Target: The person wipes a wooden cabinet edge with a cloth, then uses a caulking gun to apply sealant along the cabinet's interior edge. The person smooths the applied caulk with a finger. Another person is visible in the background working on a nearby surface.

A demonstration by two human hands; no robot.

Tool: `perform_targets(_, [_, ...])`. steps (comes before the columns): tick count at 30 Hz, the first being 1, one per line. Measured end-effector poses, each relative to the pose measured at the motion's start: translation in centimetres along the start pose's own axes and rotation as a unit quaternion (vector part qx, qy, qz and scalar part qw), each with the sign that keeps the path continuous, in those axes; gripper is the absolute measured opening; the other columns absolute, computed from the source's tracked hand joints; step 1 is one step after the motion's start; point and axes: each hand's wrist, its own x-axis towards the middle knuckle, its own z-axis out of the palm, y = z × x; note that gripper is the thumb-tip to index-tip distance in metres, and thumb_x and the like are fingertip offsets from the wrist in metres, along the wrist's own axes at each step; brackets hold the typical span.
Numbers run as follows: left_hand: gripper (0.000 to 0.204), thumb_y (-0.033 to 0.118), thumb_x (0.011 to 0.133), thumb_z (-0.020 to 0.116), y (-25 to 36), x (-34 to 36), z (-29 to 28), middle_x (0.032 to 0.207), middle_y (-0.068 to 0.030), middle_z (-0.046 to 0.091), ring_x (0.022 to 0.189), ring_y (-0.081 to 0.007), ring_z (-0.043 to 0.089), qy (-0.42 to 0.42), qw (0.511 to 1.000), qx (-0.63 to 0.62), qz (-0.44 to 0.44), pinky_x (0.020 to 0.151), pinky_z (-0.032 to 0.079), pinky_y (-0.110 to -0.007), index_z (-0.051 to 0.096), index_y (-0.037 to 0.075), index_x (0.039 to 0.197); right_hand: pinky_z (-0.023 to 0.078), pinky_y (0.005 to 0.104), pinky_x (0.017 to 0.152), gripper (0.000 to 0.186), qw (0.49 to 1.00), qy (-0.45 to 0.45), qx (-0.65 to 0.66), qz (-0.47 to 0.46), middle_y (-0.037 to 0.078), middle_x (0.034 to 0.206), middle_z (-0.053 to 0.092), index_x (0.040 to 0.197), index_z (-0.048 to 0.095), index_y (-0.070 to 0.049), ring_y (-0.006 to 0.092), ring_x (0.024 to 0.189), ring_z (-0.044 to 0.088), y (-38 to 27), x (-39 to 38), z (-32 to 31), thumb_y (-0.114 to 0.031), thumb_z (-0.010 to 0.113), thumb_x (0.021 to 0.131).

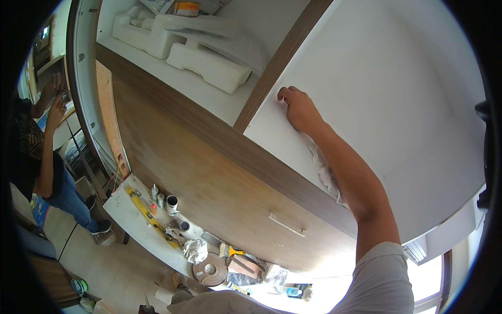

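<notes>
Grip first: the right hand [302, 110] has its fingers bent inward, and whether they pinch anything small I cannot tell. It is near the left edge of a white compartment [366, 78], close to the brown divider [282, 65] and not far from the front left corner. Crumpled clear plastic [325, 168] lies along the compartment's front edge, partly hidden by the right forearm. The left hand is out of view.

Across the divider, the neighbouring compartment [136, 51] carries white foam pieces [209, 65] and a translucent plastic bag [230, 44], with an orange-and-white item [186, 9] toward its back. Below the brown front rail [198, 107] stands a wide brown panel [209, 172] with a pale bar handle [286, 225].

Down on the white counter [125, 209], a yellow level [149, 214] runs slantwise from near the left end. Small bottles [155, 192] and a dark-mouthed white cylinder [172, 203] stand toward the back edge; a shiny crumpled ball [195, 251], a brown coil [210, 269] and a yellow-handled brush [230, 250] sit farther right. At the far left, another person [31, 152] in jeans stands with both hands raised
</notes>
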Motion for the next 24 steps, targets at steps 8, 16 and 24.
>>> perform_targets(8, [0.033,0.032,0.083,0.084,-1.5,-1.3,0.3,0.087,-0.0138,0.067,0.077,-0.0342,0.066,-0.015,0.996,-0.053,-0.072,0.069,0.056,-0.046,0.066,0.006,0.092,0.054,0.0450,0.102,0.059,0.996,0.052,0.068,-0.037,0.017,0.127,0.065,0.136,0.068,-0.003,0.0367,0.116,0.066,0.1,-0.5,0.7,0.015,0.042,0.087])
perform_targets(16, [0.037,0.033,0.079,0.086,-1.1,-0.7,0.0,0.089,-0.0127,0.068,0.082,-0.0331,0.066,-0.031,0.990,-0.085,-0.112,0.073,0.055,-0.047,0.066,0.007,0.095,0.053,0.0428,0.103,0.064,0.997,0.004,0.066,-0.036,0.017,0.129,0.063,0.137,0.069,-0.003,0.0374,0.116,0.066,0.1,-0.2,0.5,0.017,0.041,0.084])
perform_targets(24, [0.029,0.028,0.074,0.086,-2.4,-0.1,1.7,0.087,-0.0106,0.065,0.081,-0.0317,0.063,0.029,0.999,0.007,0.041,0.067,0.053,-0.047,0.065,0.013,0.088,0.053,0.0378,0.100,0.065,0.979,0.000,0.201,0.033,0.014,0.125,0.060,0.138,0.070,-0.005,0.0272,0.115,0.066,3.3,0.9,0.1,0.016,0.041,0.085])
